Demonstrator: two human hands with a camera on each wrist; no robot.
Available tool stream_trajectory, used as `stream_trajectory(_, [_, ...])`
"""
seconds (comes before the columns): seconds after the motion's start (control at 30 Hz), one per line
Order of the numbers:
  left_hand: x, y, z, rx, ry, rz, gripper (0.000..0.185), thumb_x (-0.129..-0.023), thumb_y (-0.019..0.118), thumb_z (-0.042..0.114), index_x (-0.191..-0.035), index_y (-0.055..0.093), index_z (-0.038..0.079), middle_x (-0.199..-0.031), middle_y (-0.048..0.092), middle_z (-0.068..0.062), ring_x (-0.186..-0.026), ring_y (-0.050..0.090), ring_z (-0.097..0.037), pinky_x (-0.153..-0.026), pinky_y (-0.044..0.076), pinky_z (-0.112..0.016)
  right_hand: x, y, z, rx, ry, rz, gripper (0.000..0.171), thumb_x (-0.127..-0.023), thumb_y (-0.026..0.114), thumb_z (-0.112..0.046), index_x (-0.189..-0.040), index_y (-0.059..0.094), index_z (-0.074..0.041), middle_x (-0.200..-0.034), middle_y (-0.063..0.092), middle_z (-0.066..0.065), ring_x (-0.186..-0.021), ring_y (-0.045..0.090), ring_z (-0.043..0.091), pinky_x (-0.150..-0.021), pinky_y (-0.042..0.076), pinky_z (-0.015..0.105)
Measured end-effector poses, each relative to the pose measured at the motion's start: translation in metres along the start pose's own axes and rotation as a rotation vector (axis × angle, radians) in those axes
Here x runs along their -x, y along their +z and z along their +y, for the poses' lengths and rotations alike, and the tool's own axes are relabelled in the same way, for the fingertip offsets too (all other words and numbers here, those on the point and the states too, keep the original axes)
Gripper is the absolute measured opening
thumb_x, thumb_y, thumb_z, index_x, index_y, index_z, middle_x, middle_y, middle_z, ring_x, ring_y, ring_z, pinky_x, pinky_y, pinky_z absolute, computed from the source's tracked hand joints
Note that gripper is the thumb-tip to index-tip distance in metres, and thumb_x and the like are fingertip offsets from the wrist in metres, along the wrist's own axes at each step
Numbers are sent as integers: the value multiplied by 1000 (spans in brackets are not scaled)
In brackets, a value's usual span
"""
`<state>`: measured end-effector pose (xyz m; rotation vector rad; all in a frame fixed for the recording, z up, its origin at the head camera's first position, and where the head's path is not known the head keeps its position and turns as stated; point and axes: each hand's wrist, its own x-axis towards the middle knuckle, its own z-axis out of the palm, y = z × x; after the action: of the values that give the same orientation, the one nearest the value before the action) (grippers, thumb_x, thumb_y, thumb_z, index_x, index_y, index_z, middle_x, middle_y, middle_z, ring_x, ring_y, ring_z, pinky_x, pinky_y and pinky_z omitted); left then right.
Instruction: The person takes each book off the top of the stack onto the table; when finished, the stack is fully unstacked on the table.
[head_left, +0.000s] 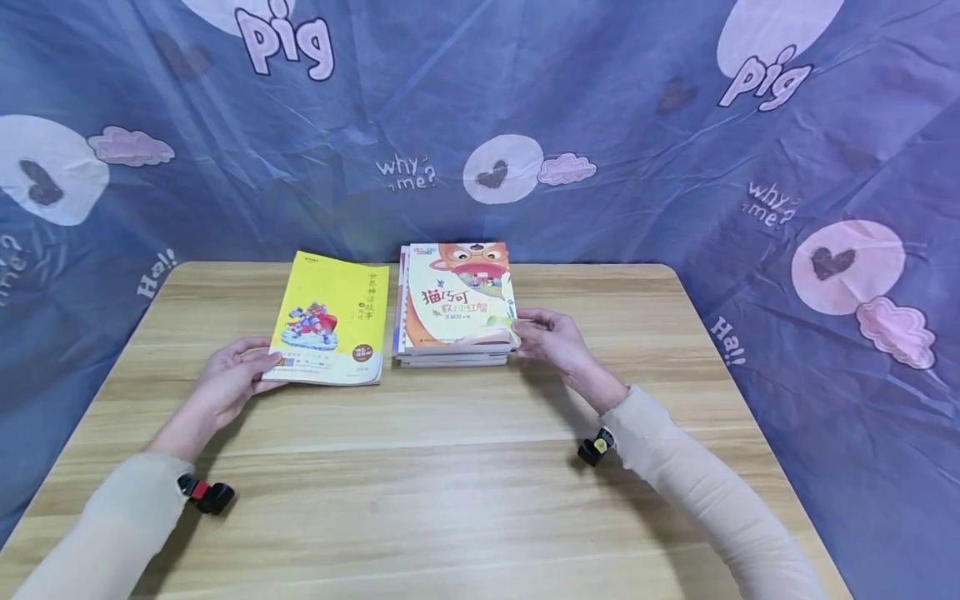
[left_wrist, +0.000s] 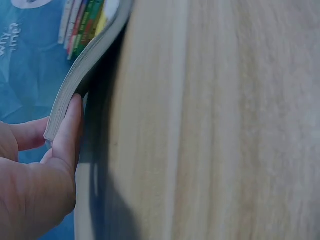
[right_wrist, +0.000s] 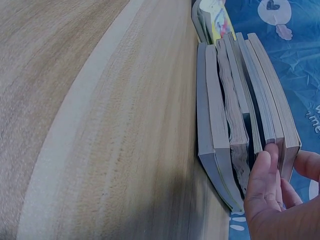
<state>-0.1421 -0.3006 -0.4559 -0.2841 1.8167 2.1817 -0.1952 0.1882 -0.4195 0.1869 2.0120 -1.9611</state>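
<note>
A yellow paperback book lies left of a stack of books. My left hand grips its near left corner. In the left wrist view that book's page edge bends up off the table, with fingers beneath it. Topping the stack is a white picture book with an orange animal on the cover. At the stack's right side, my right hand pinches the upper part. The right wrist view shows fingertips under the topmost books' page edges and the thumb over the cover.
The wooden table carries both the yellow book and the stack, which stand near its back edge. A blue printed cloth hangs behind and along the sides. Each wrist wears a small black camera on a strap.
</note>
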Motion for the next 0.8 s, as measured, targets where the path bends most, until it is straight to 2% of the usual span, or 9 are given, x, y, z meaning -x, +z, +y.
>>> stream_trajectory(0.07, [-5, 2, -2, -52, -19, 8, 42, -105, 61, 4, -143, 43, 2, -97, 75, 13, -91, 75, -3, -86, 66, -21, 0, 0, 1, 3, 5, 1, 51, -103, 66, -6, -150, 50, 6, -96, 72, -7, -69, 68, 7, -72, 66, 20])
stream_trajectory(0.17, [-12, 7, -3, -115, -27, 11, 64, -107, 59, 6, -159, 24, -9, -97, 74, 16, -91, 74, -1, -87, 66, -20, 0, 0, 2, 1, 5, 3, 51, -103, 66, -6, -150, 50, 6, -94, 72, -8, -68, 68, 7, -71, 66, 20])
stream_trajectory(0.23, [-16, 9, -3, -136, -27, 10, 72, -108, 58, 6, -162, 14, -12, -96, 73, 17, -91, 74, 0, -87, 65, -19, 0, 0, 2, -1, 2, 4, 50, -103, 66, -6, -150, 51, 6, -94, 72, -8, -67, 68, 7, -71, 66, 20])
stream_trajectory(0.3, [-20, 11, -2, -157, -27, 11, 72, -108, 56, 6, -162, 12, -13, -95, 73, 17, -90, 73, 1, -86, 65, -19, -1, 0, 2, 0, 2, 4, 50, -103, 66, -6, -149, 51, 5, -95, 72, -8, -68, 69, 7, -71, 66, 20])
stream_trajectory(0.53, [-31, 17, -2, -225, -39, 30, 70, -109, 54, 9, -163, 14, -13, -95, 68, 18, -90, 71, 4, -88, 64, -17, -2, 0, 1, -2, 4, 0, 50, -102, 66, -5, -149, 52, 6, -94, 73, -7, -69, 69, 7, -72, 67, 22])
stream_trajectory(0.63, [-34, 20, -1, -292, -38, 56, 68, -110, 54, 11, -162, 18, -13, -97, 66, 17, -89, 70, 6, -88, 64, -16, -2, 0, 1, -2, 7, -2, 50, -103, 66, -6, -149, 51, 6, -95, 73, -7, -69, 70, 7, -73, 67, 22])
stream_trajectory(0.7, [-35, 21, 0, -370, -38, 86, 65, -109, 55, 14, -160, 24, -14, -103, 67, 11, -86, 68, 8, -86, 64, -15, -1, 0, 0, 1, 10, -1, 49, -103, 66, -6, -149, 51, 5, -95, 72, -7, -70, 70, 7, -73, 67, 22])
stream_trajectory(0.8, [-33, 24, 6, -540, -28, 153, 61, -108, 57, 20, -155, 37, -14, -119, 68, -12, -83, 63, 10, -79, 64, -14, -1, -1, 0, -2, 12, -6, 50, -103, 65, -6, -150, 50, 6, -97, 71, -7, -70, 70, 7, -74, 67, 22])
